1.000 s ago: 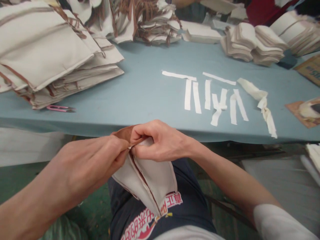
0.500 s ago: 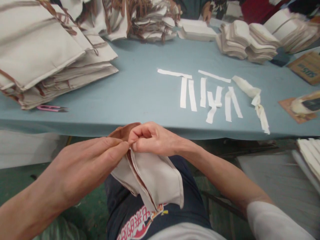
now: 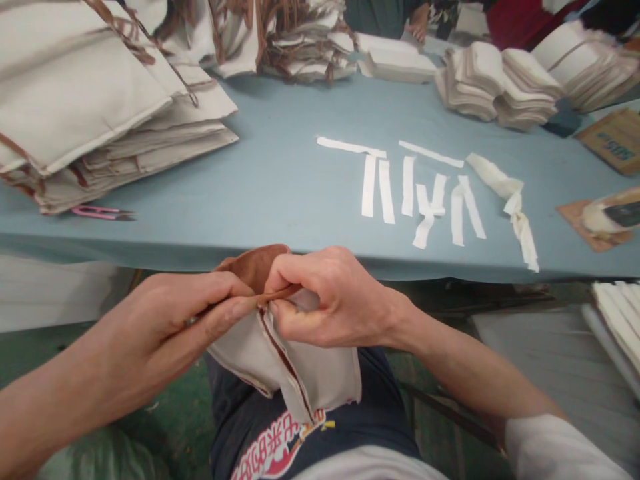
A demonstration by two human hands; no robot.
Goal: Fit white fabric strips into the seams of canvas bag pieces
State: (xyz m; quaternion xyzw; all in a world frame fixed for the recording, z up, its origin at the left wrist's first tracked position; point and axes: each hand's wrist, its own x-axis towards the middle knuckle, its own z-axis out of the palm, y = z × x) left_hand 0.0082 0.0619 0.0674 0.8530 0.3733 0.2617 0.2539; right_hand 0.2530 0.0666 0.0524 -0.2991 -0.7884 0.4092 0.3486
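Observation:
A cream cloth bag [image 3: 330,377] with brown trim and a brown lining hangs over my lap, below the table's front edge. My left hand [image 3: 200,313] is closed, its thumb and fingers pinching the bag's brown upper edge. Right beside it, my right hand [image 3: 320,297] pinches the same edge from the other side, thumb below and index finger above. The brown lining [image 3: 260,263] shows behind the fingers. A dark brown seam runs down from the pinched spot.
On the blue-covered table [image 3: 280,180] lie white strips [image 3: 385,190], a twisted cream strip [image 3: 515,200] and pink thread snips [image 3: 103,213]. Bag stacks [image 3: 90,87] rise at left, folded cloth piles [image 3: 473,80] at back right. A cardboard box [image 3: 613,137] stands right. Another person's hand [image 3: 417,23] shows behind.
My right hand has turned and shifted slightly right and down, its thumb and index finger now further apart. More of the brown edge shows between my hands. The bag has moved a little.

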